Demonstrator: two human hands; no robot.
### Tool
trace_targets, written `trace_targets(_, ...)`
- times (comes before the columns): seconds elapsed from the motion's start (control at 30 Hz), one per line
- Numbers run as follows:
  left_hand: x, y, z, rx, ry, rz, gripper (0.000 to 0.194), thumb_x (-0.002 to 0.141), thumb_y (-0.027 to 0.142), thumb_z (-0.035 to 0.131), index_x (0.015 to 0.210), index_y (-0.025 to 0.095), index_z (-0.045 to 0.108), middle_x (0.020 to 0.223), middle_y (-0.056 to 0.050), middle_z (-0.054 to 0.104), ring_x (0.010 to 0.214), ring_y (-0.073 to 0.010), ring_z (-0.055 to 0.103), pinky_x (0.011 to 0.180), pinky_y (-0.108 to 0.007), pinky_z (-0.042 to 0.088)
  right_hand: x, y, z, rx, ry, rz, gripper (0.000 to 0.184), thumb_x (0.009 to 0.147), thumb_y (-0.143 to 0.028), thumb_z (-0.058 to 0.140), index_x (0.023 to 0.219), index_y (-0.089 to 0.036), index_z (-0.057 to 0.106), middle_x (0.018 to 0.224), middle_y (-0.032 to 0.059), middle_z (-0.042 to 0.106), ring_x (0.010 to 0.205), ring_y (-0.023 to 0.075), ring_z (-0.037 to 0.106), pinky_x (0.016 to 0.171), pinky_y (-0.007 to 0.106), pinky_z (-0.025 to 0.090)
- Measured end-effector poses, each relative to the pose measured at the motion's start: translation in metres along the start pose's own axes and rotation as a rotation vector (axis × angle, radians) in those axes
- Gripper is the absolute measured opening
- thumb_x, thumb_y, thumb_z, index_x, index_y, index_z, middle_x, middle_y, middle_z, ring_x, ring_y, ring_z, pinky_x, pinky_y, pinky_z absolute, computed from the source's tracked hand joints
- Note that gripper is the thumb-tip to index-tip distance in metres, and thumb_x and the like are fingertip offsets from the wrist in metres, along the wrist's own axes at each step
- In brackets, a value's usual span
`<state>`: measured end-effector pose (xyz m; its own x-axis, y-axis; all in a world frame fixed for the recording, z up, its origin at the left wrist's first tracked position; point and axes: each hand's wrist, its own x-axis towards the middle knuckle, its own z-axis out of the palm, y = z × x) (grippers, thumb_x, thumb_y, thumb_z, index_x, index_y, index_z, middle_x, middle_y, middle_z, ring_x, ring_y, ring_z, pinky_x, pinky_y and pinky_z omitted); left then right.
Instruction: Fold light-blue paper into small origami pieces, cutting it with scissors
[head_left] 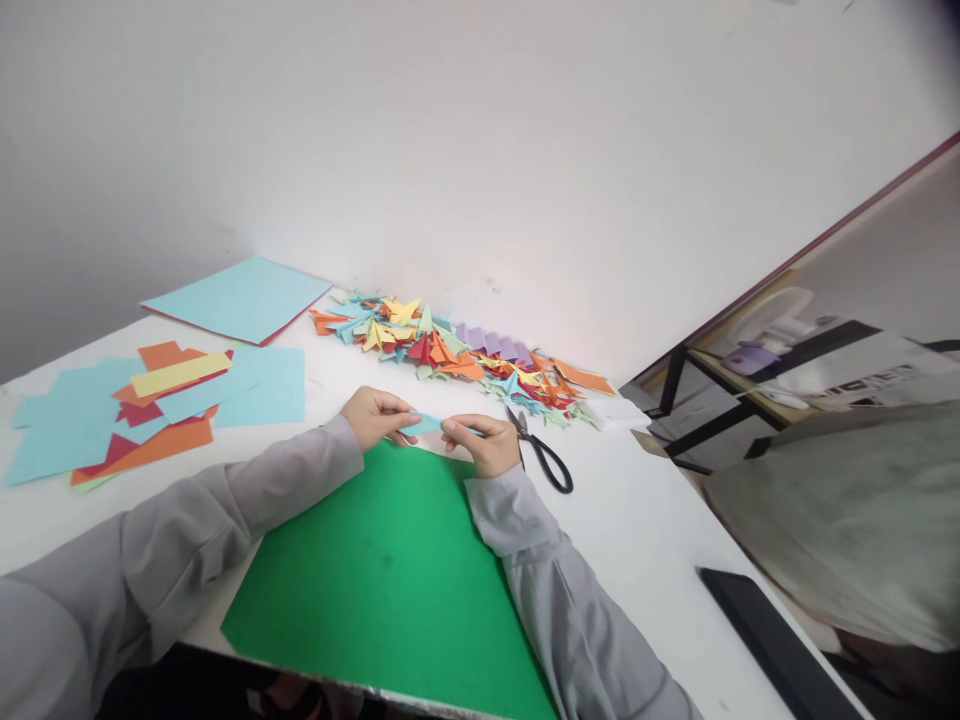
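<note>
A small piece of light blue paper [427, 424] is held up between my two hands, above the far edge of a green sheet [390, 570]. My left hand [376, 417] pinches its left end between thumb and fingers. On the other end, my right hand [484, 441] is closed in a similar pinch. The fingers partly cover the paper, so its exact folds cannot be made out. Just right of my right hand lie black-handled scissors [553, 465], their blades pointing toward a heap of folded paper pieces [442, 350] in many colours.
Blue, orange, red and yellow paper scraps [184, 375] lie at the left. A large blue sheet [247, 295] rests behind them, near the wall. A flat black object [772, 640] sits along the table's right edge. Beyond it are a shelf [720, 375] and grey-green cloth [847, 520].
</note>
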<state>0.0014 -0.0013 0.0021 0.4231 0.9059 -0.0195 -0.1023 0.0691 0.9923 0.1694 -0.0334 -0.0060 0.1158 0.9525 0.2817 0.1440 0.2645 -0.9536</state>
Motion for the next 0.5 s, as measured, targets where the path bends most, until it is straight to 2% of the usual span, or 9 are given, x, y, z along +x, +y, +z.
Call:
trace_targets(0.23, -0.0024, 0.0054, 0.0002, -0.071, -0.011, -0.052, 0.027, 0.049, 0.030, 0.070, 0.061, 0.007, 0.060, 0.048, -0.003, 0.060, 0.047, -0.0163, 0.059, 0.047, -0.027, 0.050, -0.0016, -0.0012, 0.0019, 0.009, -0.026, 0.021, 0.013, 0.054, -0.028, 0.068, 0.056, -0.015, 0.065, 0.044, 0.0004, 0.060, 0.036, 0.0104, 0.051, 0.039, 0.022, 0.044)
trace_targets(0.5, -0.0011, 0.0037, 0.0007, -0.055, -0.064, -0.160, 0.034, 0.055, 0.040, 0.064, 0.057, 0.009, 0.051, 0.046, -0.003, 0.057, 0.036, -0.0140, 0.054, 0.036, -0.025, 0.045, -0.0032, -0.0031, 0.0040, 0.050, -0.009, 0.266, 0.020, 0.050, -0.033, 0.069, 0.054, -0.015, 0.063, 0.043, -0.0002, 0.058, 0.035, 0.0090, 0.050, 0.037, 0.020, 0.041)
